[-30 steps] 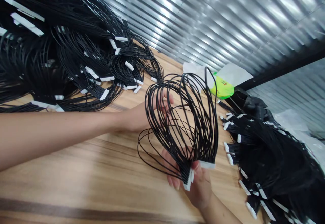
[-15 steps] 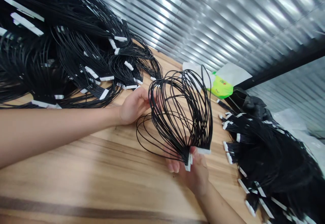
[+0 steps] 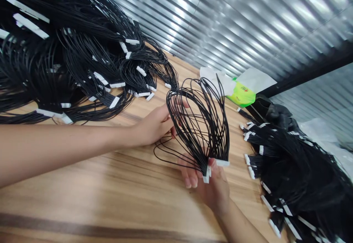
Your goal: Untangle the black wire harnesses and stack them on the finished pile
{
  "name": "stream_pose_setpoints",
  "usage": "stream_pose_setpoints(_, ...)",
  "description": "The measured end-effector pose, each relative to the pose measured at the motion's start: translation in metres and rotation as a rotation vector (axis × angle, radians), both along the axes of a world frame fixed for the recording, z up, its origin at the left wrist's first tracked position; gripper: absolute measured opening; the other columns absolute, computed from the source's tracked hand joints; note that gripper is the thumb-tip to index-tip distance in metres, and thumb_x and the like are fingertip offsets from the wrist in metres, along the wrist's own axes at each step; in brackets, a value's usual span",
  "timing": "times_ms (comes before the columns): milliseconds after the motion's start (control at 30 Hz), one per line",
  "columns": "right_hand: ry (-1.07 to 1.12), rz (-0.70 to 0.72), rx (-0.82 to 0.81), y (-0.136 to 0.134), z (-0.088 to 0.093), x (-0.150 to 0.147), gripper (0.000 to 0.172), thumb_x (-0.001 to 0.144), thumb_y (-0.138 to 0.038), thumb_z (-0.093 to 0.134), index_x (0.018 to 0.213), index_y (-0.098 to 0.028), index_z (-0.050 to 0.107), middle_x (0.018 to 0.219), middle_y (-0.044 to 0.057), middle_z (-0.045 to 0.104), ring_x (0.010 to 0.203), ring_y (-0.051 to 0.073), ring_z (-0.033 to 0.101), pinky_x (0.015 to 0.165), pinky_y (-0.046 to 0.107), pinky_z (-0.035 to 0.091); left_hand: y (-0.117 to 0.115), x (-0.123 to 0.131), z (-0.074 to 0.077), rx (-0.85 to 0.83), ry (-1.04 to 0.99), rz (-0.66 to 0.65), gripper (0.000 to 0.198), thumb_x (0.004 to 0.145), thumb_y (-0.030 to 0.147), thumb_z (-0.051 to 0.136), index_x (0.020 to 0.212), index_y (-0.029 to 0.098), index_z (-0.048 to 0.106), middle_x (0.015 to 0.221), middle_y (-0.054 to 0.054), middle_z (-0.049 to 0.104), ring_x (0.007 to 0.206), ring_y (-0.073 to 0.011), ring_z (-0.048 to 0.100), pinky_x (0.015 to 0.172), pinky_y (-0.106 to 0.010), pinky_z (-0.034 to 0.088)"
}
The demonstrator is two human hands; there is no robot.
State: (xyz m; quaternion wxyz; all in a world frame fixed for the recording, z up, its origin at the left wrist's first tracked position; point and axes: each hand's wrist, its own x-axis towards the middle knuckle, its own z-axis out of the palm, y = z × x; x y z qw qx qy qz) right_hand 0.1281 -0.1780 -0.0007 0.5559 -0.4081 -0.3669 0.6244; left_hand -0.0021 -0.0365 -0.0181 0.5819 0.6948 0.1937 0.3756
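A wiring harness of thin black wires [image 3: 179,118] with white connectors [image 3: 222,163] is bent into an upright loop above the table. My right hand [image 3: 213,191] grips it at the lower end, with the thumb pressed by one white connector and the fingers behind the wires. My left hand [image 3: 158,125] is at the left side of the loop. Its fingers are apart and reach among the wires, which partly cover the fingertips. A few looser strands curve out to the left below it.
A large heap of similar harnesses [image 3: 91,52] lies at the upper left of the wooden table [image 3: 96,191]. Another pile [image 3: 298,169] is along the right side. A green and white plastic packet [image 3: 242,93] rests at the back, before a corrugated metal wall [image 3: 234,22].
My left hand has moved right and a little lower, its fingers now further in among the wires. The loop has narrowed slightly; my right hand keeps its grip nearly in place.
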Motion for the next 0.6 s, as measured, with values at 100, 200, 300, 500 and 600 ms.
stream_pose_setpoints(100,0.006,-0.018,0.004,0.0012,0.0048,0.0002,0.042,0.084,-0.058,0.052,0.060,-0.024,0.045,0.044,-0.007,0.038,0.041,0.013,0.034,0.064,0.037,0.045,0.0018,-0.0005,-0.0036,0.092,0.044,-0.036,0.021,0.091,0.022,0.046,0.109,0.017,0.055,0.091,-0.004,0.061,0.074,-0.0125,0.060,0.066,-0.025,0.052)
stream_pose_setpoints(200,0.012,-0.010,0.002,0.0012,0.0055,0.0007,0.038,0.085,-0.056,0.052,0.063,-0.025,0.047,0.043,-0.008,0.037,0.040,0.013,0.033,0.063,0.036,0.044,0.0042,-0.0013,-0.0020,0.208,0.034,-0.035,0.021,0.091,0.021,0.047,0.108,0.019,0.059,0.105,-0.006,0.064,0.098,-0.0182,0.060,0.085,-0.032,0.051)
stream_pose_setpoints(300,0.036,0.011,0.009,0.0006,0.0033,0.0006,0.038,0.086,-0.054,0.051,0.063,-0.024,0.048,0.045,-0.007,0.037,0.041,0.012,0.032,0.060,0.035,0.042,0.0061,-0.0018,0.0012,0.223,0.041,-0.041,0.023,0.092,0.022,0.046,0.111,0.019,0.060,0.102,-0.006,0.066,0.100,-0.0186,0.060,0.087,-0.032,0.050)
stream_pose_setpoints(500,0.044,0.064,0.015,0.0002,0.0038,-0.0031,0.040,0.088,-0.055,0.047,0.064,-0.023,0.049,0.050,-0.004,0.043,0.047,0.014,0.040,0.053,0.030,0.034,0.0061,-0.0002,0.0004,0.325,0.125,-0.053,0.025,0.092,0.019,0.045,0.113,0.018,0.058,0.109,-0.007,0.064,0.102,-0.0185,0.059,0.097,-0.038,0.045)
stream_pose_setpoints(600,0.041,0.050,0.012,0.0012,0.0058,-0.0035,0.040,0.087,-0.055,0.048,0.063,-0.024,0.048,0.049,-0.004,0.043,0.046,0.014,0.039,0.052,0.031,0.034,0.0051,0.0016,-0.0010,0.369,0.183,-0.110,0.027,0.091,0.016,0.043,0.114,0.017,0.058,0.116,-0.008,0.062,0.108,-0.0193,0.056,0.105,-0.042,0.039)
